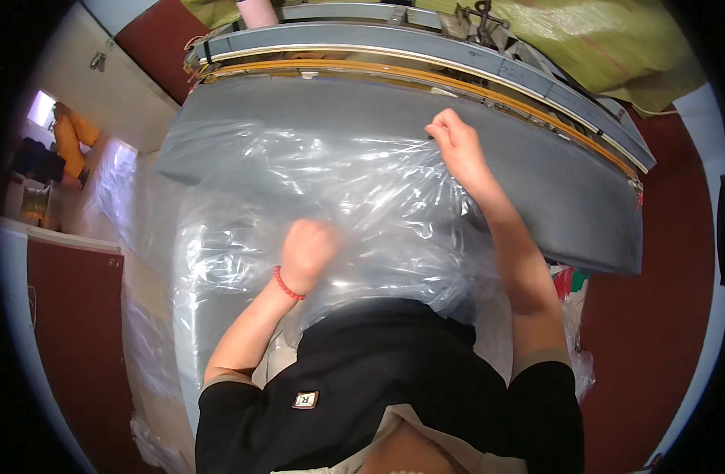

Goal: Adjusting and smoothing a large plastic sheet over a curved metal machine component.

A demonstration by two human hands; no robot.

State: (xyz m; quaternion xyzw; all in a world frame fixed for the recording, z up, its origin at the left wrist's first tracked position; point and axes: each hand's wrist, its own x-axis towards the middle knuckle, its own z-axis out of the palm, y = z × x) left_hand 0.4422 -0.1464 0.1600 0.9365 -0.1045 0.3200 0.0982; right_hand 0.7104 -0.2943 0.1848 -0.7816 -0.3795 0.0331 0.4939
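dark red floor (pixel 662 316) all round, pale wall (pixel 101 87) and bright window (pixel 40 109) upper left.

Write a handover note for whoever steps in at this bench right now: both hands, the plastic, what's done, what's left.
Left hand: closed in a fist, bunching the clear plastic sheet near the body.
Right hand: reaching forward, gripping the sheet's far edge.
The sheet lies crumpled over the grey table, short of the long sealing bar at the back.
Done: plastic gathered on the table.
Left: it appears still wrinkled, not flattened; its edge is not yet at the bar.
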